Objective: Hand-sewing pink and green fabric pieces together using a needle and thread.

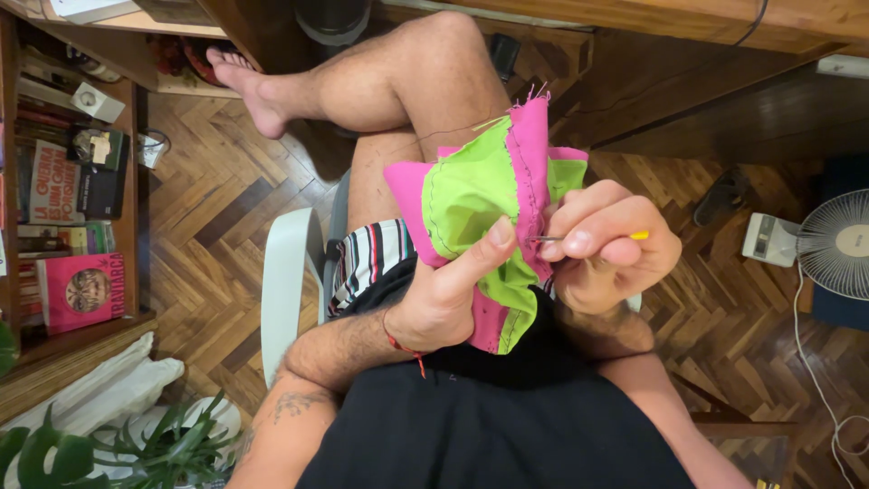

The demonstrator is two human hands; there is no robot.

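Herringbone wooden floor (217,208) fills the room below, with a bookshelf (72,181) full of books along one side, a green houseplant (154,448) low in the corner and a white standing fan (837,244) on the opposite side. A dark sandal (720,195) lies on the floor near the fan. The person sits on a pale chair (288,281) with legs crossed, wearing striped shorts (371,254) and a black shirt (489,426).

Above the lap, both hands hold a piece of pink and lime-green fabric (480,190), stitched along its seam with dark thread. The left hand (444,294) supports the fabric from below, its grip closed on the cloth with the thumb pressed flat against the green panel just beside the pink seam. A red string bracelet (403,346) circles that wrist. The right hand (606,249) is curled tight, its grip pinching a thin tool with a yellow end (593,237) between thumb and fingers; the metal tip points into the pink seam edge, touching the fabric close to the left thumb. Loose thread ends stick up from the top of the pink strip.
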